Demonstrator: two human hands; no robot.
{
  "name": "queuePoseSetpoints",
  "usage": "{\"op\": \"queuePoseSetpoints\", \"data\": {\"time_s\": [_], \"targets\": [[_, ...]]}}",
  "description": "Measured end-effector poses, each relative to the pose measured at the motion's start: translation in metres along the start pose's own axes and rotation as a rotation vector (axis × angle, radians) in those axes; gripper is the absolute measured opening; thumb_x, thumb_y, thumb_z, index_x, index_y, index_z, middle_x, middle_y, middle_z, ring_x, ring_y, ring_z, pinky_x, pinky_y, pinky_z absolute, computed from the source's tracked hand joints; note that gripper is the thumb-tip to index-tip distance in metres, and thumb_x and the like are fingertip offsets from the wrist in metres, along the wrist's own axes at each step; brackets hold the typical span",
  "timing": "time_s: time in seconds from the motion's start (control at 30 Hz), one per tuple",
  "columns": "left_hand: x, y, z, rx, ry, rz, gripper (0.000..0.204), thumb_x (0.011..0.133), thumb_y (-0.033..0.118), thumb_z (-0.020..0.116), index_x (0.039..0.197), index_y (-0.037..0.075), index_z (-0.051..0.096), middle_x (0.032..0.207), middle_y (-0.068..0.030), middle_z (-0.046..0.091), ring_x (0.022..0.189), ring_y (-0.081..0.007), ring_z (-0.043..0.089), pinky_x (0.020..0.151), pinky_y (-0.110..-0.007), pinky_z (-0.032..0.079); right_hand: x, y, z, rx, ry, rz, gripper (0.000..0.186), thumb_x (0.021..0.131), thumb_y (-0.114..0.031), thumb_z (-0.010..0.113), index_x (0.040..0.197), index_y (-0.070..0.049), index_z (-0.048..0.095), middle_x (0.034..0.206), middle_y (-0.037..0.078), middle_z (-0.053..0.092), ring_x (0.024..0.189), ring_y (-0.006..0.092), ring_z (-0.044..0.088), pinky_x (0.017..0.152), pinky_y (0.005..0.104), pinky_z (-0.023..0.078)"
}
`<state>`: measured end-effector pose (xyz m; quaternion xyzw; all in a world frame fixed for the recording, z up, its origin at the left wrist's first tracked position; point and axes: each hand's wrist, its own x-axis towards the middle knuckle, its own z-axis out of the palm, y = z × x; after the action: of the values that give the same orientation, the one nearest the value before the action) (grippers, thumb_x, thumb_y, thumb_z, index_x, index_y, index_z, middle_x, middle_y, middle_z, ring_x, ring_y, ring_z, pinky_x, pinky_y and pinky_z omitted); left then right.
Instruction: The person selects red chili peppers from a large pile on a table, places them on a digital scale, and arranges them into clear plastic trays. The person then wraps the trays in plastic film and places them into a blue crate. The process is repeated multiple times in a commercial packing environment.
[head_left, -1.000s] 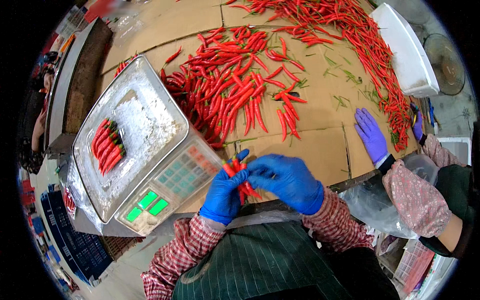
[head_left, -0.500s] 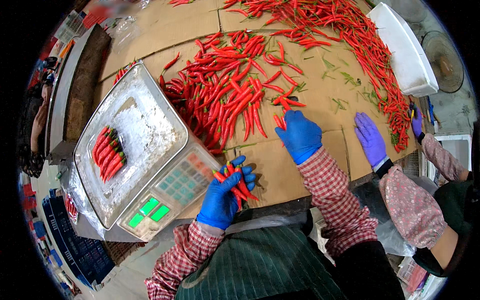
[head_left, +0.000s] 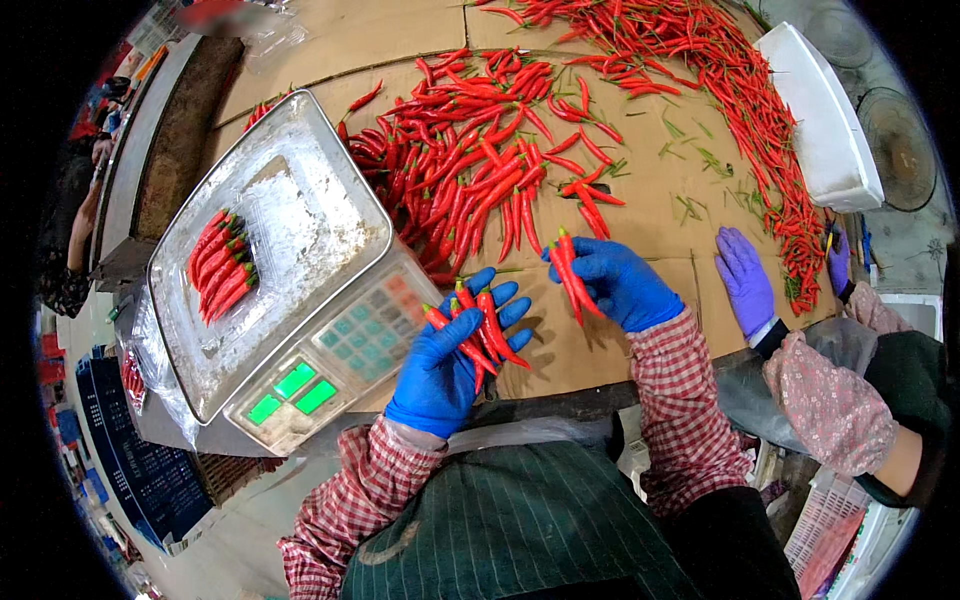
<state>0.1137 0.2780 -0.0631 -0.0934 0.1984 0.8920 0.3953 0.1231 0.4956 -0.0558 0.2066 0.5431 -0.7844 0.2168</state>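
In my blue-gloved left hand [head_left: 438, 368] lie several red chili peppers [head_left: 492, 325], their green stem ends pointing up; the thumb rests over them and the fingers are half curled. My right hand [head_left: 628, 285], gloved in blue too, pinches two red chilies [head_left: 571, 276] just right of the left hand, not touching its bunch. Beyond both hands spreads a loose pile of red chilies [head_left: 470, 190] on the cardboard [head_left: 650, 250]. At left, a row of chilies [head_left: 222, 268] sits in a clear tray on the metal pan [head_left: 320, 230] of a weighing scale [head_left: 360, 340].
A co-worker's purple-gloved hand [head_left: 745, 280] lies on the cardboard at right, near a long heap of thin chilies [head_left: 745, 110]. A white foam box [head_left: 825, 120] stands at the far right edge. Stem bits [head_left: 690, 205] are scattered mid-table. Another person's arm [head_left: 88, 200] shows far left.
My right hand has lifted chilies from beside the pile and drawn them nearer my left hand. The left hand's fingers have spread a little around its bunch. The whole view has shifted slightly.
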Motion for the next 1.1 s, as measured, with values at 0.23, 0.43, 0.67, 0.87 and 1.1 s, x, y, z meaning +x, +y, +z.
{"op": "queuePoseSetpoints", "data": {"time_s": [0.23, 0.43, 0.67, 0.87, 1.1], "targets": [[-0.004, 0.001, 0.007, -0.020, -0.037, 0.039, 0.046, 0.083, 0.011, 0.049, 0.124, 0.002, 0.030, 0.121, -0.0161, 0.041, 0.111, -0.0298, 0.042, 0.093, -0.046, 0.034, -0.024, -0.011, 0.052, -0.354, 0.043, -0.128, 0.034, 0.072, -0.020, 0.062, 0.100, -0.004, 0.053, 0.080, 0.003, 0.058, 0.062, 0.0069, 0.051, 0.053, 0.0218, 0.041], [-0.016, -0.008, 0.001, 0.211, 0.064, 0.147, 0.044, 0.082, 0.011, 0.053, 0.121, 0.000, 0.035, 0.091, -0.0037, 0.053, 0.079, -0.0131, 0.054, 0.074, -0.025, 0.044, -0.041, 0.011, 0.113, -0.974, 0.235, -0.557, 0.032, 0.068, -0.011, 0.066, 0.096, -0.003, 0.053, 0.084, 0.011, 0.057, 0.066, 0.0154, 0.058, 0.057, 0.0275, 0.047], [-0.076, 0.055, 0.025, 0.344, 0.042, 0.019, 0.049, 0.079, 0.014, 0.057, 0.122, 0.002, 0.036, 0.094, -0.0079, 0.054, 0.071, -0.0136, 0.055, 0.065, -0.025, 0.046, -0.062, -0.023, 0.117, -0.781, 0.040, -0.488, 0.036, 0.068, -0.004, 0.064, 0.102, -0.003, 0.053, 0.087, 0.008, 0.058, 0.062, 0.0108, 0.055, 0.054, 0.0232, 0.044], [-0.112, 0.173, 0.040, 1.243, 0.316, 0.779, 0.040, 0.077, -0.002, 0.054, 0.115, 0.006, 0.045, 0.107, -0.0071, 0.052, 0.096, -0.0150, 0.050, 0.081, -0.026, 0.042, -0.046, -0.015, 0.103, -0.774, 0.079, -0.410, 0.027, 0.073, -0.004, 0.060, 0.100, -0.004, 0.055, 0.087, 0.005, 0.059, 0.062, 0.0095, 0.054, 0.055, 0.0222, 0.043], [-0.073, 0.229, 0.003, 2.325, 0.466, 0.878, 0.047, 0.072, -0.003, 0.052, 0.116, 0.010, 0.044, 0.094, -0.0130, 0.051, 0.088, -0.0281, 0.050, 0.077, -0.033, 0.041, -0.033, 0.001, 0.104, -0.912, -0.018, -0.466, 0.025, 0.073, -0.010, 0.062, 0.097, -0.005, 0.057, 0.085, 0.010, 0.059, 0.067, 0.0167, 0.059, 0.057, 0.0258, 0.046]]}}
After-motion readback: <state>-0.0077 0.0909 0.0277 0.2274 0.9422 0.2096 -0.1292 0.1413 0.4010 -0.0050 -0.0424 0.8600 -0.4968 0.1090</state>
